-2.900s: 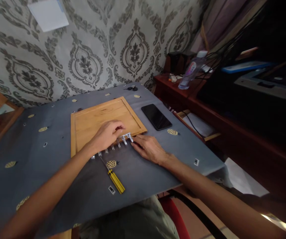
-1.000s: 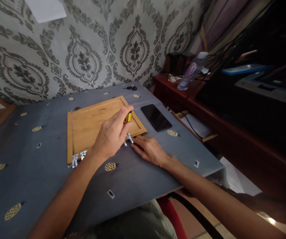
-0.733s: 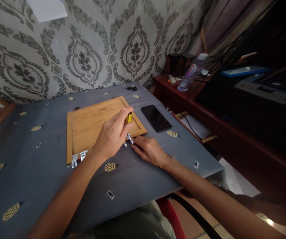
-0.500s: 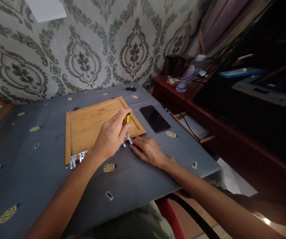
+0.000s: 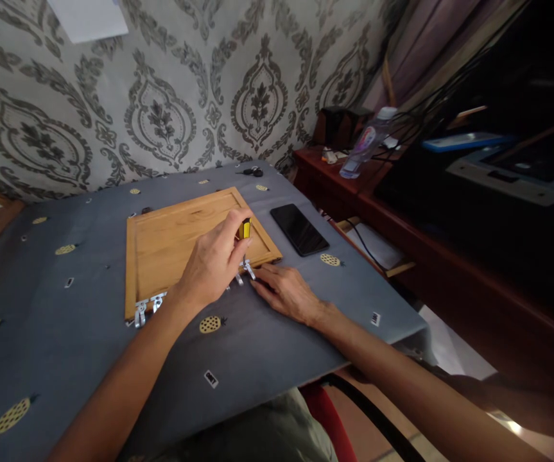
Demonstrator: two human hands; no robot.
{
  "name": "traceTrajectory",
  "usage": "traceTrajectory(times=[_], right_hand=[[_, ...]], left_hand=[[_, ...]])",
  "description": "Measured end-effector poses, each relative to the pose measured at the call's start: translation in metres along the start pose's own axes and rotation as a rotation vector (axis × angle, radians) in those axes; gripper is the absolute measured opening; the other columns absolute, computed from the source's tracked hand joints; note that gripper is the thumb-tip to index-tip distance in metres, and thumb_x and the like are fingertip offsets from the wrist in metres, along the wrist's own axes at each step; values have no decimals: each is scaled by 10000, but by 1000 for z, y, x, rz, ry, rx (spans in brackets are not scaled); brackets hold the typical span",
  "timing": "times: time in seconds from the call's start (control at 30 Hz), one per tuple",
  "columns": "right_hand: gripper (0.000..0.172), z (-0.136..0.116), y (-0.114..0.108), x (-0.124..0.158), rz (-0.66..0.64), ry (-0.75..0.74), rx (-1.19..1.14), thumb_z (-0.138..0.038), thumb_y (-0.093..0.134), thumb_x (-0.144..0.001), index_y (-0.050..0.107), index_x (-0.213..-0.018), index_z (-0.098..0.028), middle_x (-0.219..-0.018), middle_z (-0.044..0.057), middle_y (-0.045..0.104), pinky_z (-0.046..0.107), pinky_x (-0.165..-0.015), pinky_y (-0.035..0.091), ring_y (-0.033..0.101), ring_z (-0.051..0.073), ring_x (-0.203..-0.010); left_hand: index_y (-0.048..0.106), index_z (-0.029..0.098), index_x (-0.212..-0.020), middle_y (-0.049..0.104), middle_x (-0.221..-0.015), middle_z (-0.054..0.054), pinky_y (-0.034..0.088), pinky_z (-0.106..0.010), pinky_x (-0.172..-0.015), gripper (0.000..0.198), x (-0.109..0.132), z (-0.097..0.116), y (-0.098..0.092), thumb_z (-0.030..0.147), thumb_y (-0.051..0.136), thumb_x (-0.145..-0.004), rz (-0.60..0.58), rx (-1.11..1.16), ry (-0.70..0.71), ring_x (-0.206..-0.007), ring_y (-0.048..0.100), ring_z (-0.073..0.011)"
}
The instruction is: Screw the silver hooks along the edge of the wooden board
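Observation:
A wooden cabinet door with a raised frame lies flat on the cloth-covered table. Metal hinges line its near edge: several, among them one at the left end and one at the right end. My left hand is closed round a yellow-and-black screwdriver, held upright with its shaft down at the right-end hinge. Beside that hinge, my right hand rests low, thumb and fingers pinching about the hinge's outer end. The screwdriver's tip is too small to make out.
A black phone lies right of the door. Keys sit near the wall. On the reddish-brown desk at right stands a plastic bottle, with cables behind. An open drawer juts out beside the table.
The view has shifted very slightly. Both hands, the screwdriver and the door keep nearly the same places.

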State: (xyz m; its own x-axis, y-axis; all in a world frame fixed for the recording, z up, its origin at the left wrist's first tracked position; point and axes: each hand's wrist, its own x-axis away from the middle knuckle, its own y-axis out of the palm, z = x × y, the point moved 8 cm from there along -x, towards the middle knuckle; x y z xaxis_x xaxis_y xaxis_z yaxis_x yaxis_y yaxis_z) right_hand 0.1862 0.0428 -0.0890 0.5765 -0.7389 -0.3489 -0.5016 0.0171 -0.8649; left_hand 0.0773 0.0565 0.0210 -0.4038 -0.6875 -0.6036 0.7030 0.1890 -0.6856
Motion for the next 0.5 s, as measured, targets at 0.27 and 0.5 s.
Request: traceTrajectory(times=[0.27, 0.5], right_hand=[[186, -1, -1, 1, 2, -8, -1, -215, 477, -987, 644, -957, -140, -837, 78, 661, 273, -661, 414, 601, 176, -740], [191, -1, -1, 1, 9, -10, -1, -225, 466, -992, 639, -972, -149, -856, 78, 671, 272, -672, 429, 609, 177, -750]], left_hand=[[468, 211, -1218, 650, -910, -10, 550, -230, -639, 341, 0, 1, 0, 99, 566, -911, 4, 2, 14, -780, 668, -136], [461, 211, -1222, 644, -923, -6, 546, -224, -637, 354, 0, -2, 1, 92, 572, -908, 19, 6, 22, -772, 663, -127]])
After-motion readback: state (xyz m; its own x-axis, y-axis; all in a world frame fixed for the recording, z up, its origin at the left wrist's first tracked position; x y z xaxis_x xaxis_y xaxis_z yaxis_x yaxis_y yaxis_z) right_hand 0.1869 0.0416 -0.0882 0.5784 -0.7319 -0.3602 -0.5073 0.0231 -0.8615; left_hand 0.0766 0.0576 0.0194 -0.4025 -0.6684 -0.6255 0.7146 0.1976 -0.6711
